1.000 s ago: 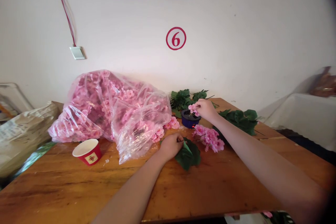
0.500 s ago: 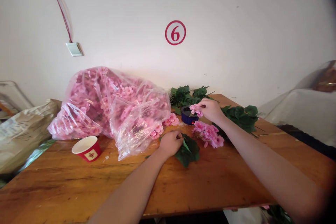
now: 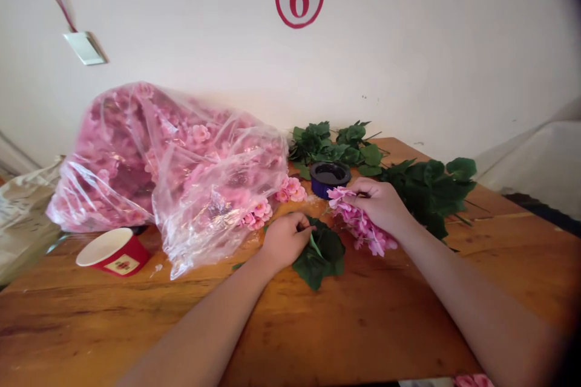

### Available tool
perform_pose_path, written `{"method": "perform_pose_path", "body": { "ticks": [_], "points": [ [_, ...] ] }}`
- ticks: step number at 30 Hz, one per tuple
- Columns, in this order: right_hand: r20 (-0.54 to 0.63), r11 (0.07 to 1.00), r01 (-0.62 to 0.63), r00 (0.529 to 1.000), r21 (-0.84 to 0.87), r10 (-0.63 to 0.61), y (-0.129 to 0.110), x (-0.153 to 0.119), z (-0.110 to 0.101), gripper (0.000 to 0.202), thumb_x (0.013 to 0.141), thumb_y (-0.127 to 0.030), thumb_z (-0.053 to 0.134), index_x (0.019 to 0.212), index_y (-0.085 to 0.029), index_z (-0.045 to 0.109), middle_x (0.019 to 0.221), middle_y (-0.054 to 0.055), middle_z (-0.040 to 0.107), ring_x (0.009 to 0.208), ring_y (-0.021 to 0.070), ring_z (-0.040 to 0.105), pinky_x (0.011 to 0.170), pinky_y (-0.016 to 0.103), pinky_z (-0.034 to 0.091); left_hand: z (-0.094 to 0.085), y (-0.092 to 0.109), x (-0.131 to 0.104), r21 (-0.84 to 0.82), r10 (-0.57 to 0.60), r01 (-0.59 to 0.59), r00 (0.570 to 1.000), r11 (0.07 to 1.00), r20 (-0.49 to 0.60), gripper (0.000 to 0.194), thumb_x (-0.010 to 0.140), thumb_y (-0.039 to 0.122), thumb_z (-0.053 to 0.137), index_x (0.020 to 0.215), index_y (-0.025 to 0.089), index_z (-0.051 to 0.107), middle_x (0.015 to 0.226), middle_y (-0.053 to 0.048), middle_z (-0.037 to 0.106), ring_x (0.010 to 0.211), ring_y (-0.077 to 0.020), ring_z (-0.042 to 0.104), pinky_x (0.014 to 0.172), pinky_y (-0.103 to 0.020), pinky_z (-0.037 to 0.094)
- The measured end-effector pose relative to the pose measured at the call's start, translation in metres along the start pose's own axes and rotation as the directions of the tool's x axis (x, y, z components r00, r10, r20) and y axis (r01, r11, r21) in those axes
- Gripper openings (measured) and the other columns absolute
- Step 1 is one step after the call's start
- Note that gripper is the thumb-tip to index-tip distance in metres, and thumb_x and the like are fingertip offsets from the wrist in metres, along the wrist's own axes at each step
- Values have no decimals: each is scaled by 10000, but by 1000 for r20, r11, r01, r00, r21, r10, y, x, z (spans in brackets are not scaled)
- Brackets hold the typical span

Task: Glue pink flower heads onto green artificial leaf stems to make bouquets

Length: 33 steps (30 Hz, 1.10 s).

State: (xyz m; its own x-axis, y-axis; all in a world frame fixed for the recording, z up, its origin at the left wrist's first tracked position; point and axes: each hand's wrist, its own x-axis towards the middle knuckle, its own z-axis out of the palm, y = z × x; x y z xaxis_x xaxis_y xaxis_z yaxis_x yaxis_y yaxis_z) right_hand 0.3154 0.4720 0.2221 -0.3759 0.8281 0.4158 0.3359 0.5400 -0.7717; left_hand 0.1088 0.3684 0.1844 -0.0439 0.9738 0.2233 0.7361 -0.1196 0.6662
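Observation:
My left hand (image 3: 287, 240) is closed on a green artificial leaf spray (image 3: 321, 254), whose leaves spread to the right of my fingers just above the wood. Pinched in my right hand (image 3: 379, 204) is a pink artificial flower (image 3: 339, 198). Below that hand, more pink blossoms (image 3: 370, 234) form a cluster close to the leaves; whether they touch them I cannot tell. Just behind my right fingertips stands a round dark blue pot (image 3: 330, 180) with a black inside. Its front is partly covered by the held flower.
A large clear plastic bag (image 3: 181, 175) full of pink flowers lies at the left. Before it stands a red paper cup (image 3: 115, 253). Green leaf bunches lie at the back (image 3: 336, 148) and right (image 3: 431, 190) of the wooden table (image 3: 363, 320). A white wall (image 3: 408, 42) rises behind.
My right hand has come from the blue pot toward me, bringing the pink flower down over the blossom cluster. My left hand keeps its hold on the leaves. The camera view has tilted down and closer.

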Motion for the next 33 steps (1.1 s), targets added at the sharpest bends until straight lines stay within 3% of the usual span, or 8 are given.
{"method": "perform_pose_path", "body": {
  "ticks": [18,22,26,31,33],
  "points": [
    [6,997,-37,999,-62,37,-1,-1,6,131,750,-330,680,718,-206,707,777,18,667,747,180,622,710,295,444,0,5,2,-16,-40,41,999,999,33,213,814,347,540,679,182,548,656,19,561,614,-112,482,551,-234,314],
    [26,993,-96,995,-67,98,-3,-3,7,160,753,-354,683,764,-198,716,770,36,692,711,189,638,651,290,460,0,5,2,-2,-39,39,999,999,30,208,815,342,535,681,182,552,659,16,561,623,-117,482,558,-233,319],
    [154,985,-169,973,-43,173,-4,-4,5,231,778,-413,653,813,-188,685,668,33,676,553,168,611,505,264,438,0,6,2,18,-42,41,999,999,34,192,817,324,525,692,185,565,670,9,573,636,-125,490,565,-234,325],
    [380,982,-186,911,31,161,-7,-5,2,222,784,-412,638,876,-210,632,775,34,698,645,180,643,546,255,473,-1,5,2,23,-27,27,999,999,34,169,810,316,534,709,191,584,678,10,587,633,-126,496,560,-234,330],
    [418,989,-149,897,-26,146,-8,-7,4,220,749,-387,671,865,-204,633,767,41,697,666,191,642,553,257,468,-1,4,2,21,-30,30,999,999,39,158,805,304,533,715,193,600,687,9,600,642,-128,507,563,-234,337]
  ]
}}
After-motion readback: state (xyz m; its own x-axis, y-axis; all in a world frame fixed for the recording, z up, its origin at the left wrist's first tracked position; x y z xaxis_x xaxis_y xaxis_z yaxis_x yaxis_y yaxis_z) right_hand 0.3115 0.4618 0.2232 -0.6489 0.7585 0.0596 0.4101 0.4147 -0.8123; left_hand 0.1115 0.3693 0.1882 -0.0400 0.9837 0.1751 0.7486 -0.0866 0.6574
